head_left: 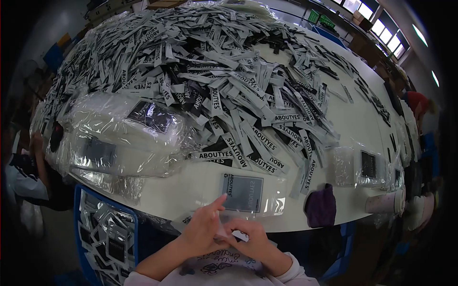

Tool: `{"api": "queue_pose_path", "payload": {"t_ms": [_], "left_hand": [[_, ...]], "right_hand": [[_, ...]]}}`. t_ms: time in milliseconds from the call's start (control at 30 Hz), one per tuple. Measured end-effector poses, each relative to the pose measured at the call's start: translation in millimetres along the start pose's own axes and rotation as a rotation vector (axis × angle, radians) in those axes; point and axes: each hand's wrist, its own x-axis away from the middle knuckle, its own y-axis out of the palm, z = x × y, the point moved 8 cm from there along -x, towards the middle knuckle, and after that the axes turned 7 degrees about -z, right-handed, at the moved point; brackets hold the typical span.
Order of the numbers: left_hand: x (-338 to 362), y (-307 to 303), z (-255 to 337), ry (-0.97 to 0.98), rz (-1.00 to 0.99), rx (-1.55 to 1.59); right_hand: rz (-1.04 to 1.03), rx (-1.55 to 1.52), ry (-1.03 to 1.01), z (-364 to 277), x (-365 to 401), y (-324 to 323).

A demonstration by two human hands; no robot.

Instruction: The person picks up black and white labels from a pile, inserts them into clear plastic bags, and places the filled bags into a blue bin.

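At the table's near edge my left hand (204, 229) and my right hand (249, 239) are close together in front of my chest. Both pinch a thin clear plastic bag (221, 230), which is partly hidden behind the fingers. One finger of the left hand points up toward a flat clear bag with a dark printed panel (244, 193) on the table. Beyond it spreads a large heap of narrow black and pale strips (229, 95) printed ABOUTYES.
Stacks of clear bags (124, 133) are at the left, with another stack (355, 167) at the right. A purple cloth (320, 206) and a pale cup (384, 202) are near the right edge. A blue bin (77, 224) holding printed packets stands below left. Other people are at both sides.
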Motion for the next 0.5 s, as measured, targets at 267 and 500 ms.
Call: {"api": "queue_pose_path", "payload": {"t_ms": [267,500], "left_hand": [[7,-10,-9,-0.115,0.039,0.225],[2,12,1,0.024,-0.155,0.125]], "right_hand": [[-0.068,-0.094,-0.005,-1,2,-15],[0.055,0.140,0.144,41,13,-36]]}}
